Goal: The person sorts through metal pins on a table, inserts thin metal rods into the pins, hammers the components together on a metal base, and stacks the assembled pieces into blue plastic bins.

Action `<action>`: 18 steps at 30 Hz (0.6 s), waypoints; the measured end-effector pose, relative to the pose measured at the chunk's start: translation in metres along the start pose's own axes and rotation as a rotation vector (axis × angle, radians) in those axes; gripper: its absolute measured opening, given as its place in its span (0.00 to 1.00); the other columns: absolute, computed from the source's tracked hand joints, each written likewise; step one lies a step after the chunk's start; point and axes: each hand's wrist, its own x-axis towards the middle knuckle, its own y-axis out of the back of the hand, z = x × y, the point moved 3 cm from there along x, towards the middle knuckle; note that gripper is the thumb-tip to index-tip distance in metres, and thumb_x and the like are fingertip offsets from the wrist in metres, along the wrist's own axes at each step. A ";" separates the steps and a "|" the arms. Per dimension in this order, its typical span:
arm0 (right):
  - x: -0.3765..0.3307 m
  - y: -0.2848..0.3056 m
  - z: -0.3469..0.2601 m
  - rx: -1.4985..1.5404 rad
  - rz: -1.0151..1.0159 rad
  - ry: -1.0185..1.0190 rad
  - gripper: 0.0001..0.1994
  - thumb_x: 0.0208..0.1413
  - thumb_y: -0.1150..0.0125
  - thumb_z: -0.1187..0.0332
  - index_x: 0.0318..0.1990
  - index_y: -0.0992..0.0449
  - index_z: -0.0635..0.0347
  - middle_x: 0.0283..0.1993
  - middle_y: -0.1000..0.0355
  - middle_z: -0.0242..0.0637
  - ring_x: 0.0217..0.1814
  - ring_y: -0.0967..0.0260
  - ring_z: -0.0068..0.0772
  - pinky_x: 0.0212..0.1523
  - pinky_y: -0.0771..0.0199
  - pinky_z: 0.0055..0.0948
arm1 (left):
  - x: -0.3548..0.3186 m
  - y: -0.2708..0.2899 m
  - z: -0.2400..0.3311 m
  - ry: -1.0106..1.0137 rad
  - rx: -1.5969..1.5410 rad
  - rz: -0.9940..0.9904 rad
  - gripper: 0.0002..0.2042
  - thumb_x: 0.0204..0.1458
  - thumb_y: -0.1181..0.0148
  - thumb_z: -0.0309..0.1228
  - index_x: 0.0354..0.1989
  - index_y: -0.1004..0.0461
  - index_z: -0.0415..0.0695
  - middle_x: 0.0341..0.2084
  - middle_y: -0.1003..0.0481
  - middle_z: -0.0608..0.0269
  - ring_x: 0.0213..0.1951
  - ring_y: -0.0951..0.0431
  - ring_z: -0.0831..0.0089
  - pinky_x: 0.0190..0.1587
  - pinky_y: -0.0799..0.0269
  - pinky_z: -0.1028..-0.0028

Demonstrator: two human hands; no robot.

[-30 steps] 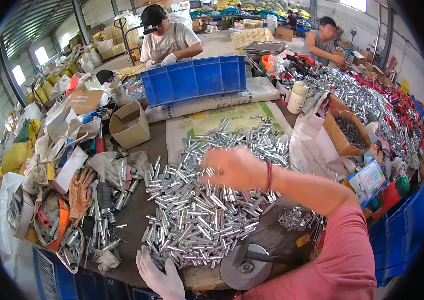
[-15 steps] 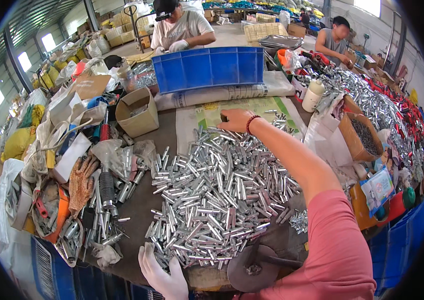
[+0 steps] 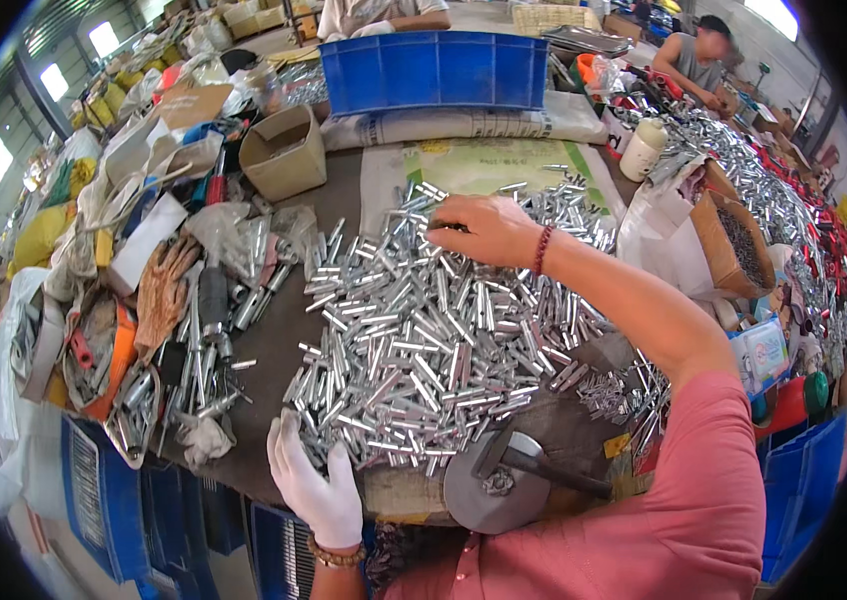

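A broad heap of short silvery metal pins (image 3: 414,340), some slotted at the end, covers the middle of the bench. Over its far part is my bare right hand (image 3: 489,230), palm down with fingers curled in; whatever they hold is hidden. My left hand (image 3: 316,485), in a white glove, rests at the heap's near left edge. Its thumb and fingers are spread and grip nothing. Just right of it, by the bench's near edge, a hammer (image 3: 544,468) lies across a round grey metal disc (image 3: 479,495).
A blue crate (image 3: 434,75) stands at the back. Left are an open carton (image 3: 284,150), tools and an orange-brown glove (image 3: 164,290). On the right are a white bottle (image 3: 644,150), a carton of small dark parts (image 3: 734,245) and more metal parts. Two people sit beyond.
The view has tipped downward, so the bench sits higher in the picture. My right hand has come nearer from the heap's far edge onto the pins. My left hand stays beside the heap.
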 end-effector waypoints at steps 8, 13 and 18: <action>-0.034 -0.008 -0.068 -0.054 0.166 0.341 0.11 0.57 0.35 0.58 0.40 0.17 0.53 0.37 0.27 0.37 0.44 0.24 0.42 0.42 0.22 0.42 | 0.003 -0.004 0.005 -0.078 0.060 0.003 0.32 0.50 0.36 0.24 0.67 0.35 0.35 0.64 0.30 0.45 0.66 0.34 0.45 0.70 0.42 0.51; -0.042 -0.024 -0.112 -0.101 0.160 0.422 0.09 0.55 0.36 0.59 0.31 0.21 0.54 0.36 0.32 0.35 0.44 0.26 0.40 0.35 0.21 0.42 | -0.002 -0.003 0.001 -0.050 0.094 -0.032 0.36 0.48 0.35 0.26 0.69 0.36 0.35 0.64 0.30 0.43 0.67 0.36 0.41 0.70 0.44 0.49; -0.057 -0.032 -0.140 -0.106 0.228 0.540 0.14 0.58 0.36 0.55 0.31 0.21 0.56 0.37 0.31 0.34 0.44 0.27 0.40 0.35 0.21 0.42 | -0.004 -0.004 0.001 -0.071 0.120 -0.066 0.36 0.49 0.38 0.28 0.70 0.37 0.35 0.64 0.32 0.41 0.68 0.37 0.41 0.70 0.44 0.47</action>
